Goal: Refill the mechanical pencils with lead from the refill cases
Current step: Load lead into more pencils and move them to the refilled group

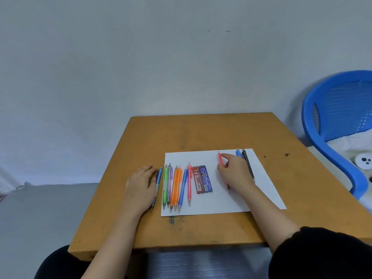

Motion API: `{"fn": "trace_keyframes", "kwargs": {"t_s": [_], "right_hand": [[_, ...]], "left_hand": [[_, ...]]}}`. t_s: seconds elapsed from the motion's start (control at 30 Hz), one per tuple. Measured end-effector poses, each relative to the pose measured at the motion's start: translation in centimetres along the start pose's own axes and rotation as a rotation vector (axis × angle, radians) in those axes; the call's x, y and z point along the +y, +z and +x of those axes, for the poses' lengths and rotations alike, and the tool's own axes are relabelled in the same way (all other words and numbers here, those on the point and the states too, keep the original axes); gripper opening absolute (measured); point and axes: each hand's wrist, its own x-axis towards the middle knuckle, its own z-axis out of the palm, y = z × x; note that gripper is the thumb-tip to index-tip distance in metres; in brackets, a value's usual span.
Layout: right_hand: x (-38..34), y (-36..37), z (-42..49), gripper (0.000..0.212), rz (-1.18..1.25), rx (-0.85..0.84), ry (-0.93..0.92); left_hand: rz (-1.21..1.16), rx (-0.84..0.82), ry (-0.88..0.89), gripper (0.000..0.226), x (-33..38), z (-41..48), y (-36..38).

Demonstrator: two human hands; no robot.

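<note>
Item: red pencil [220,159], right half of the paper sheet [217,202], mid-desk [201,133]. My right hand [235,170] pinches its barrel. I judge it light, stiff and slick, so I'd grip mid-barrel. Refill cases [202,179] lie at sheet centre; leads probably brittle. Left hand [141,186] lies flat, touching a blue pencil [158,181] beside the sheet's left edge.
</note>
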Motion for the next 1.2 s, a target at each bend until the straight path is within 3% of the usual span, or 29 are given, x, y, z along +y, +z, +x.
{"fn": "trace_keyframes", "kwargs": {"t_s": [0.23,0.53,0.87,1.03,1.2], "right_hand": [[0.4,0.6,-0.7,0.051,-0.108,0.049,-0.047],[0.8,0.3,-1.2,0.034,-0.412,0.216,-0.115],[2.4,0.4,0.2,0.017,-0.403,0.404,-0.152],[2.9,-0.4,0.4,0.025,-0.321,0.382,-0.023],[2.9,-0.7,0.0,0.047,-0.18,0.318,0.042]], "left_hand": [[-0.015,-0.013,-0.012,0.041,-0.4,0.2,0.1],[-0.018,-0.015,-0.014,0.04,-0.6,0.3,0.4],[-0.017,0.0,-0.009,0.04,-0.4,0.3,0.4],[-0.013,-0.004,-0.014,0.041,-0.5,0.3,0.3],[-0.016,-0.005,-0.011,0.041,-0.5,0.3,0.4]]}}
